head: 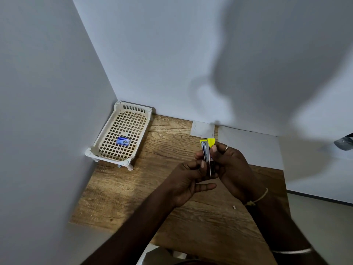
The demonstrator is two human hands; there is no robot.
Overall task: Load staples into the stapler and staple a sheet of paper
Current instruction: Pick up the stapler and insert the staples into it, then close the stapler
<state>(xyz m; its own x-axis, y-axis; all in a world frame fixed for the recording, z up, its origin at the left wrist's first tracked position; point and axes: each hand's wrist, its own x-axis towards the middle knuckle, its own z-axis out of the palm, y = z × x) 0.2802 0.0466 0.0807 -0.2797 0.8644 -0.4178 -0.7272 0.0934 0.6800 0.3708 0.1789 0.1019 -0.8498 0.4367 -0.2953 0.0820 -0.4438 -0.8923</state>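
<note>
Holding the stapler (207,155) upright above the wooden desk (172,217), the person has both hands on it.

- Right hand (233,169): on the stapler's right side, fingers curled round the body, thumb pressed near the yellow tip.
- Left hand (188,180): on the stapler's left side, thumb and forefinger pinching its edge. The lower fingers are stretched out loose beneath it.
- Stapler: the two yellow ends stand slightly parted and a metal rail shows between them, so the top looks swung open. Whether a staple strip sits in the rail cannot be told.
- Staple box (123,140): well to the stapler's left, lying in the cream lattice basket (133,108).
- Sheet of paper (248,148): flat just beyond and right of the stapler. A smaller paper piece (202,129) lies just beyond it.
- Small pale scrap (234,207): on the desk nearer the person than the stapler; too small to identify.

Step in hand, as judged: loading. To do it well, the right hand should steady the base while the left opens the top fully. A strip should drop legs-down into the rail and slide flat, then the top should close until it catches. Keep fingertips clear of the front slot.
</note>
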